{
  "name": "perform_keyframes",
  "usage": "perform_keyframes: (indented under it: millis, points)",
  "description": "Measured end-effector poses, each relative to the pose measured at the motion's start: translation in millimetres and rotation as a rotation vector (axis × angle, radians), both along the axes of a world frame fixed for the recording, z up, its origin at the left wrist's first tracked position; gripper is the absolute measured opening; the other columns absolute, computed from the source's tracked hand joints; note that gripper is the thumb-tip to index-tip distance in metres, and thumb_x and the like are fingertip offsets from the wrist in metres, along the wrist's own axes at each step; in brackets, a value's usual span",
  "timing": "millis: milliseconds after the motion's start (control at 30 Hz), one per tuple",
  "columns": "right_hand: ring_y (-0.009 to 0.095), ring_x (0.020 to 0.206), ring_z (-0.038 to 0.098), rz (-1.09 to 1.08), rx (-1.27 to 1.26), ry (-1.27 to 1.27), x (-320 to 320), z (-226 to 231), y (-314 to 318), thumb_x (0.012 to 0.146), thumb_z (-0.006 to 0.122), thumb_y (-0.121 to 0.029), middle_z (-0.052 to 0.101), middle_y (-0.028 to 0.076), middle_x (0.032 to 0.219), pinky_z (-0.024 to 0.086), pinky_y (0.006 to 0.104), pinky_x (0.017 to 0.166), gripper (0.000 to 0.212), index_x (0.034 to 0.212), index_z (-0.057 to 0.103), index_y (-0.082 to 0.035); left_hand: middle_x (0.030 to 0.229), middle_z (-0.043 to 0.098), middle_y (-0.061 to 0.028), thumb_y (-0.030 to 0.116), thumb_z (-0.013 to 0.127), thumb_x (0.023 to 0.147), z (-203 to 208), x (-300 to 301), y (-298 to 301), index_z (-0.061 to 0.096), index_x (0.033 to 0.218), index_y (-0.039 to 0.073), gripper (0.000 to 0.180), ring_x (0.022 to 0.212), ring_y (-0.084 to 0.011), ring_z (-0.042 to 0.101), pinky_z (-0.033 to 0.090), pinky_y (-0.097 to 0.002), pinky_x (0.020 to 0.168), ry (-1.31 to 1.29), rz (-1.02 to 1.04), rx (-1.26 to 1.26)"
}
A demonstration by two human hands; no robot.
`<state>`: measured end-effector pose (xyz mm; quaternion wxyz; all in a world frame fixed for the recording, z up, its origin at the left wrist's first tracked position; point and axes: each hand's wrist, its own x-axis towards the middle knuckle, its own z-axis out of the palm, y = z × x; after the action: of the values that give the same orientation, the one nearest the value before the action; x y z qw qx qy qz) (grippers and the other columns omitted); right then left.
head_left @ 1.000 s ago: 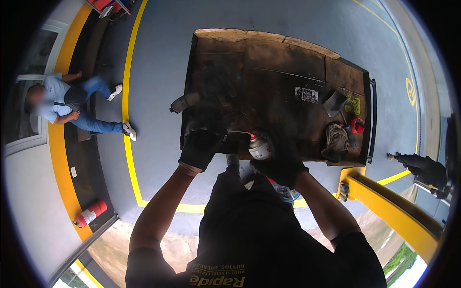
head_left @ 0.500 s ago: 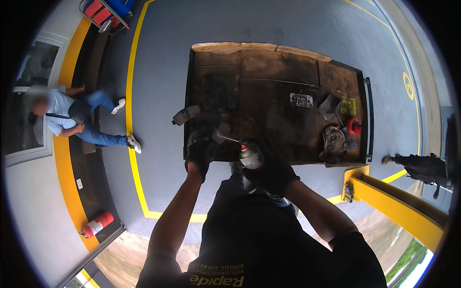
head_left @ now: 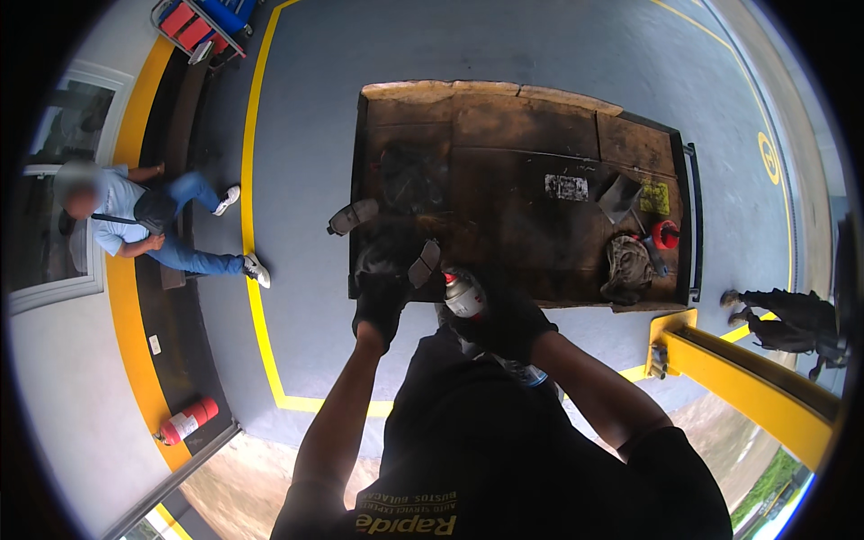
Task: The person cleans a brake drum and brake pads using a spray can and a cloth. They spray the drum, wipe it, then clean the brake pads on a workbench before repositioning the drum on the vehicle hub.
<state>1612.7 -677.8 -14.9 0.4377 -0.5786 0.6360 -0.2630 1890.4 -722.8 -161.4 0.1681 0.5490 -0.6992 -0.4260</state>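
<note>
My left hand (head_left: 382, 295), in a black glove, grips a grey brake pad (head_left: 425, 263) above the near left part of a worn brown work table (head_left: 517, 216). My gloved right hand (head_left: 510, 317) is wrapped round a spray can (head_left: 464, 295) with a red nozzle, just right of the pad. The can's top tilts toward the pad without touching it. A second brake pad (head_left: 353, 217) lies at the table's left edge. Dark surroundings hide part of my left fingers.
On the table's right lie a scraper-like metal plate (head_left: 619, 198), a crumpled rag (head_left: 627, 268) and a red round thing (head_left: 666, 235). A yellow post (head_left: 738, 373) stands at near right. Someone sits (head_left: 135, 216) at left; a fire extinguisher (head_left: 189, 420) is near the wall.
A pale streak, apparently spray, ran from the nozzle to the pad earlier; now it is gone. The pad in my left hand has turned and shows its grey face more fully.
</note>
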Motion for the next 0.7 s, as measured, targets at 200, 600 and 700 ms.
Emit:
perform_keyframes:
  millis: [200, 600, 700]
  points:
    - [0.039, 0.128, 0.06, -0.104, -0.154, 0.044, -47.3, -8.1, -8.8, 0.078, 0.087, -0.016, 0.057, 0.021, 0.141, 0.051, 0.0449, 0.108, 0.082, 0.15, 0.048, -0.008, 0.076, 0.059, -0.0029, 0.021, 0.066, 0.1, 44.8, 1.0, 14.7, 0.066, 0.094, 0.007, 0.016, 0.064, -0.0119, 0.053, 0.043, -0.0276, 0.059, 0.733, 0.723, 0.754]
    - [0.033, 0.133, 0.058, -0.364, -0.543, 0.066, -61.2, 18.8, -51.4, 0.079, 0.09, -0.017, 0.056, 0.023, 0.143, 0.048, 0.0432, 0.112, 0.104, 0.161, 0.027, 0.0, 0.08, 0.065, -0.004, 0.028, 0.068, 0.103, 35.7, 67.2, 29.0, 0.067, 0.099, 0.006, 0.022, 0.065, -0.0112, 0.059, 0.048, -0.0275, 0.061, 0.408, 0.53, 0.814]
    - [0.031, 0.131, 0.058, -0.397, -0.625, -0.019, -57.0, 58.8, -66.9, 0.077, 0.092, -0.018, 0.057, 0.02, 0.141, 0.046, 0.0434, 0.114, 0.111, 0.162, 0.024, -0.001, 0.085, 0.069, -0.0057, 0.032, 0.069, 0.101, 46.2, 77.3, 31.9, 0.069, 0.103, 0.006, 0.026, 0.07, -0.0142, 0.064, 0.054, -0.0305, 0.067, 0.323, 0.512, 0.839]
